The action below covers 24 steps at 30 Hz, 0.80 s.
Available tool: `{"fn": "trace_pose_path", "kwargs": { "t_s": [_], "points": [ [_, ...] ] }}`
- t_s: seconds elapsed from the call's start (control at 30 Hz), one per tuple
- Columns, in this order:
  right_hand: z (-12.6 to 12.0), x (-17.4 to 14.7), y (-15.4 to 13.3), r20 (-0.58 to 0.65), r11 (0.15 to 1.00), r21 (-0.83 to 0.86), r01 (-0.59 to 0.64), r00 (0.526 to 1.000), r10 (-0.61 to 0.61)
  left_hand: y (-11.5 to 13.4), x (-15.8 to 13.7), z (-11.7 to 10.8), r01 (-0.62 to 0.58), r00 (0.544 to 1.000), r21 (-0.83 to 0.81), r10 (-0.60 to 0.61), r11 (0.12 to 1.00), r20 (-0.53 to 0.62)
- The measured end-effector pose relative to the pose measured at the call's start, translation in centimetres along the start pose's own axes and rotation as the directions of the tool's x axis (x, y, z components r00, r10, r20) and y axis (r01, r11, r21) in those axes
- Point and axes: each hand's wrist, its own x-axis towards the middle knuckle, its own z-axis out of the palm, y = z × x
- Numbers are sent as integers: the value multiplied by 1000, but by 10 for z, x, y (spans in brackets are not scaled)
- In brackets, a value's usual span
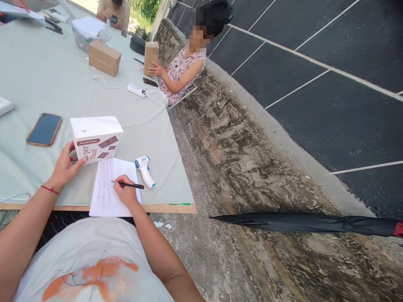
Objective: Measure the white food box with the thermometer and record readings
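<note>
My left hand (pixel 67 166) grips the lower left corner of a white and brown meal box (pixel 97 138), thumb on the printed front and fingers at its side. The box stands on the table at the top edge of some papers (pixel 118 197) covered in dense rows of writing. In my right hand (pixel 126 193) is a black pen (pixel 134 185), pinched between thumb and fingers, its tip at the written columns. A white and blue infrared thermometer (pixel 145 171) lies just right of the papers. Left of the box rests a dark phone (pixel 44 129) with a brown edge.
Across the cloth-covered table (pixel 151 138) are a cardboard box (pixel 104 57), a power strip (pixel 136 90) with cables and a clear plastic bin (pixel 83 40). A seated person (pixel 185 71) holds another carton (pixel 151 58). A folded black umbrella (pixel 283 222) juts in at the right.
</note>
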Motion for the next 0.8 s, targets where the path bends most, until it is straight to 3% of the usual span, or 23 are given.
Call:
{"fn": "trace_pose_path", "kwargs": {
  "t_s": [0.8],
  "points": [
    [-1, 1, -1, 4, 999, 30, -13, 1000, 13, 1, 0, 0, 1, 1000, -5, -1, 1000, 5]
  ]
}}
